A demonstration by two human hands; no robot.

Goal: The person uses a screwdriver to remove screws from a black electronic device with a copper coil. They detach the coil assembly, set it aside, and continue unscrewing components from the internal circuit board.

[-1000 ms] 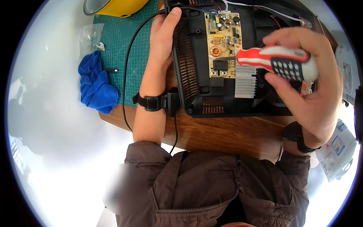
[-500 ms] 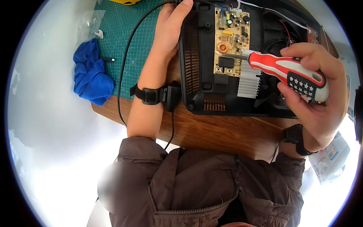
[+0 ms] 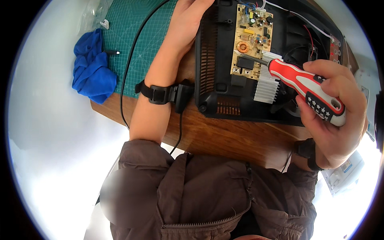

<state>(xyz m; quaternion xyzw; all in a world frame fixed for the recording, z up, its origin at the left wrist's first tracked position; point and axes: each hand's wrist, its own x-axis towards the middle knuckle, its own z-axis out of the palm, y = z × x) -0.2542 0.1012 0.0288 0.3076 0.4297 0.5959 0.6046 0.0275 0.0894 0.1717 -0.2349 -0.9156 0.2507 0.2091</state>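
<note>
My right hand is closed round a screwdriver with a red, white and black handle. Its blade points left over a tan circuit board, the tip close to a copper-wound ring coil; whether it touches cannot be told. The board sits inside an open black appliance housing, with a finned metal heat sink beside it. At the housing's upper left edge, my left hand grips the side with its thumb along the rim. Its other fingers are mostly hidden or cut off by the picture's top.
A green cutting mat lies on the wooden table, left of the housing. On it rest a blue cloth, a small cable plug and a clear plastic bag. A black cable loops past my left forearm.
The screwdriver's handle has swung lower, so its blade slants more up to the left. My right hand moved down with it. The housing appears slightly farther right as the view shifted.
</note>
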